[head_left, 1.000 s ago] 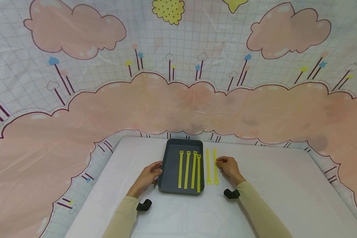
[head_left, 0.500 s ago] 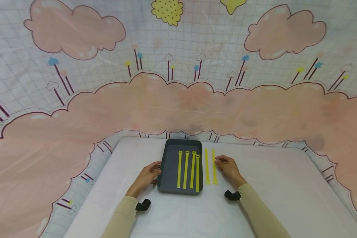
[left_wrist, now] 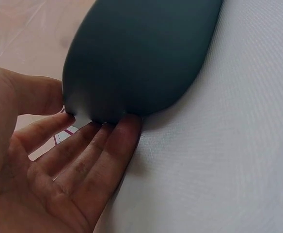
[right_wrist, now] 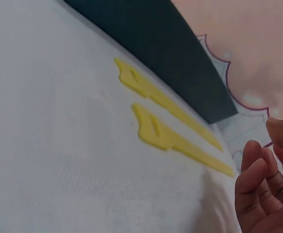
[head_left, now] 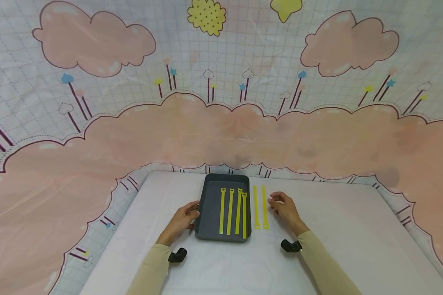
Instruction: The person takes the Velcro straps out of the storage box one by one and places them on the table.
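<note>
A dark grey tray (head_left: 210,213) stands on the white table, with several yellow cable straps (head_left: 222,211) lying lengthwise inside it. Their slotted heads point to the far side. Two more yellow straps (head_left: 256,207) lie side by side on the table just right of the tray, slotted heads towards me. My left hand (head_left: 182,219) touches the tray's left side; in the left wrist view the thumb tip is at the rim and fairly straight fingers rest against the outer wall. Right of the outer strap (right_wrist: 180,145), my right hand (head_left: 286,209) hovers with loosely bent fingers, holding nothing.
The white table (head_left: 354,229) stretches to both sides. Behind it hangs a patterned curtain (head_left: 221,135) with pink clouds. Black wrist cameras (head_left: 291,246) sit below both hands.
My right hand has drawn slightly away to the right from the outer yellow strap, which stays in place. The left hand remains at the tray, and the view has shifted a little.
</note>
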